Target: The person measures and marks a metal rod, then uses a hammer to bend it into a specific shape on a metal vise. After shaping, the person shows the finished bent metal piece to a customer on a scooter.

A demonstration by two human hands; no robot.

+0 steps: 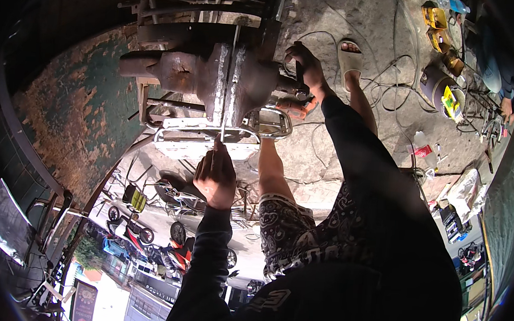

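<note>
Item: one narrow metal strip (233,57), standing lengthwise in the gap of my vise (203,76). It runs out past the vise's far edge and past its near edge, probably so that a length is left free at either end. Whether the jaws press it tight, I cannot tell.

Item: my left hand (215,175), fingers curled and closed on the strip's near end, just off the vise's near edge. I judge this grip steadies the strip in line with the gap while leaving the fingers outside it.

Item: my right hand (311,72), wrapped around the vise handle (300,74) at the vise's right end. The hold near the bar's end should give good leverage on the screw.

Item: one pale metal frame (177,149), below the vise's near edge, under my left fingertips; its support is hidden from me.

Item: one orange tool (296,108), partly hidden, beside the vise's right end, near my right wrist.

Item: yellow containers (437,18), on the concrete floor (363,7), well apart from the vise, presumably out of the handle's sweep.
</note>
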